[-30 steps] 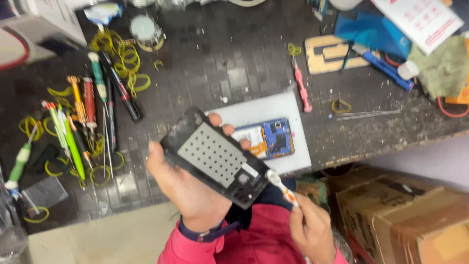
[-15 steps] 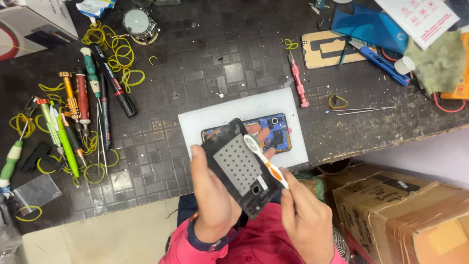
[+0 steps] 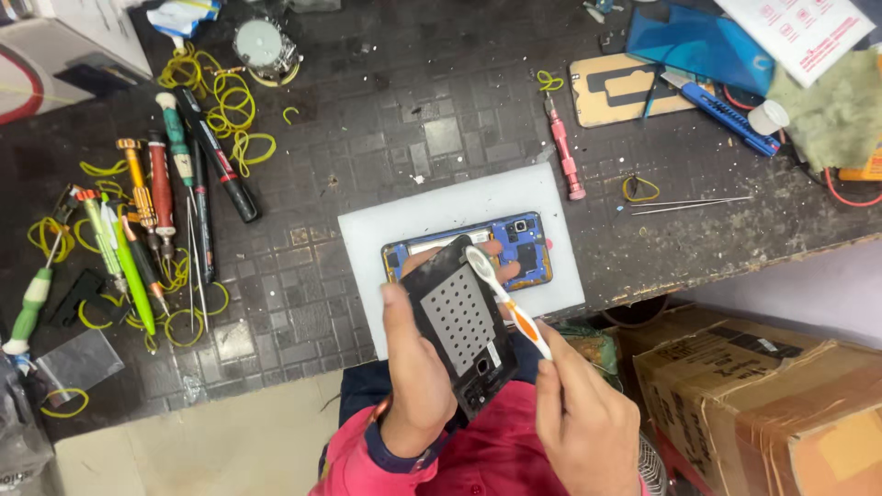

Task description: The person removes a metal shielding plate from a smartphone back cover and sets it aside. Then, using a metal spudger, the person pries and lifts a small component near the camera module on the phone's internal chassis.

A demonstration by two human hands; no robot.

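Screwdrivers (image 3: 156,197) and yellow rubber bands (image 3: 220,92) litter the dark bench's left side. Left hand (image 3: 418,367) grips a black perforated phone panel (image 3: 459,321), tilted above the white mat (image 3: 441,216) and opened blue phone (image 3: 528,248). Right hand (image 3: 583,418) pinches a white-orange toothbrush (image 3: 505,298), its head touching the panel's top edge.

Left hand (image 3: 418,367) raised mid-frame, palm toward camera, thumb up along left side, fingers curled behind, clamped. Right hand (image 3: 583,418) lower right, back toward camera, fingers pinched closed, index extended. Both wrists in pink sleeves.
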